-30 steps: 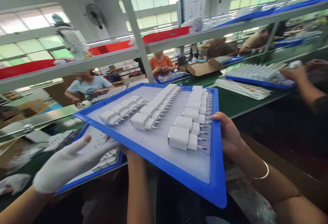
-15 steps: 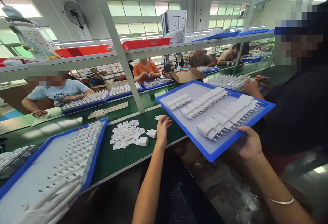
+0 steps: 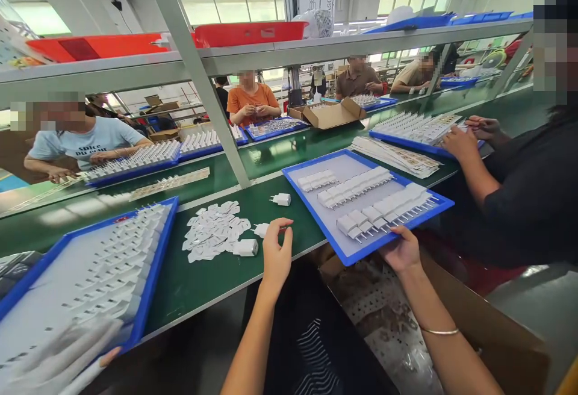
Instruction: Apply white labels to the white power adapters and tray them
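My right hand [image 3: 401,251] grips the near right edge of a blue-rimmed tray [image 3: 345,258], thumb on top and fingers under the rim. Rows of white plug chargers [image 3: 354,187] lie on it, prongs facing right. Part of the tray rests on the green bench, and its near corner overhangs the front edge. My left hand [image 3: 276,256] hovers at the bench edge, fingers apart and slightly curled, with nothing visible in it. Just left of its fingers are two loose chargers, one with prongs showing [image 3: 261,230] and one lying flat [image 3: 246,248]. Another charger [image 3: 280,199] lies farther back.
A pile of small white pieces [image 3: 214,230] lies on the bench. Another charger tray [image 3: 156,262] stands left, with a co-worker's gloved hand [image 3: 67,347] over it. A metal post [image 3: 198,76] rises behind. At right, a co-worker's hands [image 3: 469,136] work near stacked sheets [image 3: 395,157].
The tray in my right hand has come lower and flatter onto the bench. My left hand has moved from the farthest loose charger toward the nearer two. The view has shifted.
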The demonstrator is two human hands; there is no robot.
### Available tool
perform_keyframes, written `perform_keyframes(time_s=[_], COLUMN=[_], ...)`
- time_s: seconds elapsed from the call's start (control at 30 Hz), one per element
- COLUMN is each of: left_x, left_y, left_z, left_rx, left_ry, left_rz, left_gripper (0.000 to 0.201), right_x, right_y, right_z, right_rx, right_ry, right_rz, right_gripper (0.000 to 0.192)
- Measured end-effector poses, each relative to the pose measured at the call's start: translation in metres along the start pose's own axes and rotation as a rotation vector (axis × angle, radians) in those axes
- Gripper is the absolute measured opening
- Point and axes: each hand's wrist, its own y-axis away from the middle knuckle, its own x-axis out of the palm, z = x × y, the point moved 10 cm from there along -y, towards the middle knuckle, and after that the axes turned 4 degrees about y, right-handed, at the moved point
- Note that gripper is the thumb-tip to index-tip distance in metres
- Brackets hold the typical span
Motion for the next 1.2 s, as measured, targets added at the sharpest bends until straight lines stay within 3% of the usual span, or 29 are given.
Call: perform_keyframes(time_s=[0.17,0.47,0.57,0.67,0.87,1.07,1.2], left_x=[0.001,0.035,0.041,0.044,0.034,0.010,-0.001], left_y=[0.011,0.027,0.030,0.032,0.041,0.047,0.047], left_z=[0.003,0.004,0.002,-0.003,-0.011,-0.017,-0.020], left_rx=[0.011,0.169,0.210,0.244,0.268,0.249,0.236], left_ry=[-0.054,-0.295,-0.321,-0.327,-0.324,-0.333,-0.324], left_rz=[0.046,0.219,0.245,0.251,0.254,0.245,0.252], left_gripper=[0.017,0.021,0.022,0.021,0.019,0.018,0.019], right_x=[-0.013,-0.025,-0.016,-0.002,0.002,-0.004,-0.023], right_y=[-0.006,0.005,-0.003,-0.016,-0.042,-0.068,-0.061], right_z=[-0.001,0.015,0.023,0.021,0.021,0.034,0.049], right_rx=[0.011,0.015,0.062,0.157,0.291,0.270,0.181], right_ry=[0.043,0.370,0.515,0.716,0.923,0.952,0.907], right_rz=[-0.075,-0.215,-0.181,-0.104,-0.069,-0.132,-0.253], right_gripper=[0.047,0.024,0.012,0.017,0.049,0.036,0.021])
